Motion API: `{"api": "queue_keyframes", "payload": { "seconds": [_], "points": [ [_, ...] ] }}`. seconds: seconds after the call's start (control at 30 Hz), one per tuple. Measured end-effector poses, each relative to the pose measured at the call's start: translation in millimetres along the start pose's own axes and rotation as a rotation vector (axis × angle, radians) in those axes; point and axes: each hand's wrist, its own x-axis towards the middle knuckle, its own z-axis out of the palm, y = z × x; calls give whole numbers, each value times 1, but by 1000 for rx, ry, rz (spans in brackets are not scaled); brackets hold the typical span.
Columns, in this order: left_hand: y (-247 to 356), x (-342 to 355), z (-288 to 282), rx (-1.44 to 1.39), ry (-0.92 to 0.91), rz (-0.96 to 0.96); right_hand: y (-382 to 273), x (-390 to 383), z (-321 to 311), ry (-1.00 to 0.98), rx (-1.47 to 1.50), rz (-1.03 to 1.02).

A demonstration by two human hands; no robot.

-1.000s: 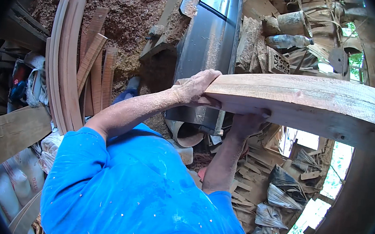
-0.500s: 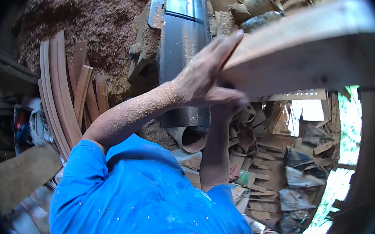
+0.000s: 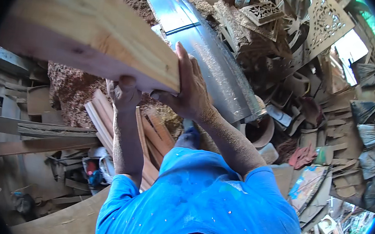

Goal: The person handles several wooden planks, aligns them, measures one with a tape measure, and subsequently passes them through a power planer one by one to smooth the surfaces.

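Observation:
A thick, pale wooden beam (image 3: 96,31) is raised in front of me, running from the upper left to its near end at the centre. My left hand (image 3: 124,94) grips its lower edge from below, thumb against the face. Around the near end my right hand (image 3: 190,88) is closed, its fingers along the end and its thumb underneath. Sawdust coats both forearms. Beyond my right hand lies the smooth metal bed of a woodworking machine (image 3: 210,69), strewn with shavings. The beam's far end runs into the dark rim of the view.
A big heap of wood shavings (image 3: 75,90) lies behind the beam. Long wooden strips (image 3: 152,131) lean near my left arm. To the right are a round pipe-like opening (image 3: 260,129), a red cloth (image 3: 303,155), stacked offcuts (image 3: 342,132) and a carved fretwork panel (image 3: 325,26).
The beam has swung from the upper right across to the upper left, both hands moving with it. My body and view have turned, and more of the machine bed shows.

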Motion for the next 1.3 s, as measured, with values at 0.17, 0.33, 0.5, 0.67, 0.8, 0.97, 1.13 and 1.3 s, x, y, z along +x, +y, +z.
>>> {"api": "queue_keyframes", "payload": {
  "seconds": [0.17, 0.33, 0.5, 0.67, 0.8, 0.97, 1.13, 1.3],
  "points": [
    [11, 0, -5, -225, -94, -100, 16, -13, 9, -36, -6, -61],
    [7, -2, -29, -367, -77, -77, 50, -42, 17, -44, -52, -80],
    [16, -1, -33, -482, -143, -93, 103, -106, 23, -103, -192, 36],
    [20, -1, -43, -429, -155, -85, 167, -180, 24, -208, -329, 208],
    [25, 1, -29, -496, -308, -120, 195, -216, 22, -267, -358, 345],
    [46, -12, -1, -509, -147, -92, 188, -222, 28, -231, -212, 460],
    [49, 17, 22, -389, -419, 96, 191, -230, 27, -167, -245, 343],
    [56, 25, -13, -585, -549, -194, 188, -231, 32, -172, -249, 314]
  ]
}}
